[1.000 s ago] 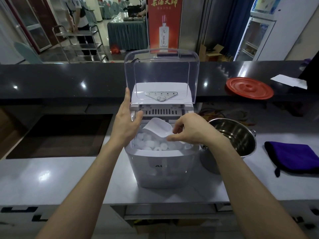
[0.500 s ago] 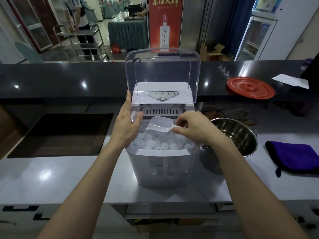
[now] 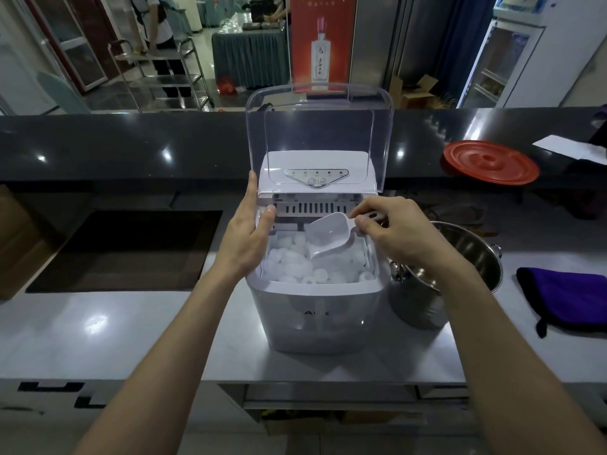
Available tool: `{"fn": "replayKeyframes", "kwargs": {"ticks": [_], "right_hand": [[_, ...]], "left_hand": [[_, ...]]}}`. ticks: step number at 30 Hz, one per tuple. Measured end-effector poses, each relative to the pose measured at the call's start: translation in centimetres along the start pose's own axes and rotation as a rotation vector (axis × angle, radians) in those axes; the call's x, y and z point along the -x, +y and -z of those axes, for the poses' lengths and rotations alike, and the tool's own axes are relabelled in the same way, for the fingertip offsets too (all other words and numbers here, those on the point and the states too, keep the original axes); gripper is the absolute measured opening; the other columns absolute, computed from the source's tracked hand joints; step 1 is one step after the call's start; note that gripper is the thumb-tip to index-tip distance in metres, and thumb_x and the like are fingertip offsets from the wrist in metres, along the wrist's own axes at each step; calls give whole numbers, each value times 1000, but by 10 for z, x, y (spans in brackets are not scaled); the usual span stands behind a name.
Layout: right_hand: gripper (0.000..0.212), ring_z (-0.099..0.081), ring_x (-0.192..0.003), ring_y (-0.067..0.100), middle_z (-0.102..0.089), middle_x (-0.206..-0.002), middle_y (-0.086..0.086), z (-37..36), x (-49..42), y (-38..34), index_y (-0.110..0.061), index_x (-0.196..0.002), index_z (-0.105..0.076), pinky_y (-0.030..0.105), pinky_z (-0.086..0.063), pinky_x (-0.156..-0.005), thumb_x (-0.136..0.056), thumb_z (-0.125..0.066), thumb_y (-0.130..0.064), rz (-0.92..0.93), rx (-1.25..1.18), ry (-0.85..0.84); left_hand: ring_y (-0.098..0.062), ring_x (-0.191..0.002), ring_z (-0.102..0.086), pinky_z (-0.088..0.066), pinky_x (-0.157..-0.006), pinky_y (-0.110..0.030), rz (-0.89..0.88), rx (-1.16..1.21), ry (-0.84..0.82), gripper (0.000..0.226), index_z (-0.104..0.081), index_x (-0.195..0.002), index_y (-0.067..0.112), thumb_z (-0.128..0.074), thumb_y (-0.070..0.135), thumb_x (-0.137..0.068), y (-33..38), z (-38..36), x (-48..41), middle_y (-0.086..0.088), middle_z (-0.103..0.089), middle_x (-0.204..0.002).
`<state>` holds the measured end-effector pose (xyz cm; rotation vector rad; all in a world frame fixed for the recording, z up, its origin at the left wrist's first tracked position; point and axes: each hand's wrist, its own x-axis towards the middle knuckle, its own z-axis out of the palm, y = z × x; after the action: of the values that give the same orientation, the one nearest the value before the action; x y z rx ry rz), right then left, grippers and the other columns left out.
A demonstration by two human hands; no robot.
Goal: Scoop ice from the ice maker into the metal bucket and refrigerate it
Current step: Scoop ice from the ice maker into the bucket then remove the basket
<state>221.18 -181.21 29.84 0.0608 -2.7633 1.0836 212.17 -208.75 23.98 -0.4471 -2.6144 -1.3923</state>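
While the left hand (image 3: 244, 238) lies flat against the left side of the small grey countertop ice maker (image 3: 315, 316), fingers straight and thumb resting on the rim, so not really gripping anything, the right hand (image 3: 397, 231) has the handle of a white plastic scoop (image 3: 328, 234) pinched between thumb and curled fingers. The scoop's bowl is tilted down to the left, and its lower edge touches the pile of white hollow ice nuggets (image 3: 295, 267) filling the basket. The ice maker's clear plastic lid (image 3: 318, 126) stands flipped up at the back. The shiny round metal bucket (image 3: 460, 257) sits on the pale grey countertop (image 3: 115, 330) just beside the machine's right side, partly hidden behind the right forearm, so I can't tell what's in it. Further right there's a purple cloth (image 3: 571, 297) lying flat. Up on the glossy black bar counter (image 3: 131, 146) behind are a round red lid (image 3: 489, 162) and a white sheet of paper (image 3: 571, 149).
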Motion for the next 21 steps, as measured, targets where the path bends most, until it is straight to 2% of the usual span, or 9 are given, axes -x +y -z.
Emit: {"fn": "replayKeyframes", "kwargs": {"ticks": [3,5,7,9,15,19,21], "right_hand": [[12,-72,-93,8,-75,-93,-11,3,-2,-3,-22,-107,-78,34,-59,-87,-104,-67,-21,0,-7,-2],[13,-72,-86,3,-75,-90,-13,3,-4,-4,-22,-105,-79,27,-56,-81,-103,-66,-20,5,-13,3],[13,-71,-87,4,-74,-91,-13,4,-5,-6,-23,-103,-79,26,-56,-79,-103,-67,-19,7,3,-3],[14,-70,-89,5,-73,-92,-13,5,-7,-6,-24,-100,-79,26,-56,-78,-102,-67,-18,9,8,-13],[16,-67,-90,5,-71,-95,-14,2,-15,-15,-29,-96,-78,22,-53,-74,-102,-66,-21,19,54,-55],[18,-72,-92,11,-74,-99,-7,-3,-26,-20,-24,-100,-80,33,-62,-82,-105,-63,-20,-23,49,-94],[19,-76,-85,12,-76,-95,-3,-3,-28,-20,-22,-102,-81,36,-65,-82,-106,-63,-17,-60,9,-103]], "left_hand": [[2,-136,-36,-29,-107,-19,11,-8,-16,68,5,-169,52,-38,44,-117,2,-1,1,10,-34,-173],[-5,-143,-40,-32,-111,-25,8,-6,-14,67,4,-170,51,-37,44,-117,3,-1,1,8,-36,-173],[-20,-154,-41,-33,-123,-40,15,0,-20,66,4,-170,51,-36,45,-117,3,0,0,6,-35,-174],[-28,-156,-40,-31,-127,-53,22,-4,-26,65,4,-170,51,-34,46,-117,4,2,1,6,-37,-172],[-28,-155,-42,-32,-127,-55,18,-12,-23,64,3,-170,50,-33,45,-118,4,1,1,6,-40,-170],[-29,-156,-40,-31,-127,-57,30,22,-34,62,2,-169,52,-31,47,-117,4,3,1,5,-41,-170],[-28,-157,-39,-30,-127,-57,30,51,-38,61,1,-169,52,-31,47,-117,4,4,2,8,-41,-168]]}}
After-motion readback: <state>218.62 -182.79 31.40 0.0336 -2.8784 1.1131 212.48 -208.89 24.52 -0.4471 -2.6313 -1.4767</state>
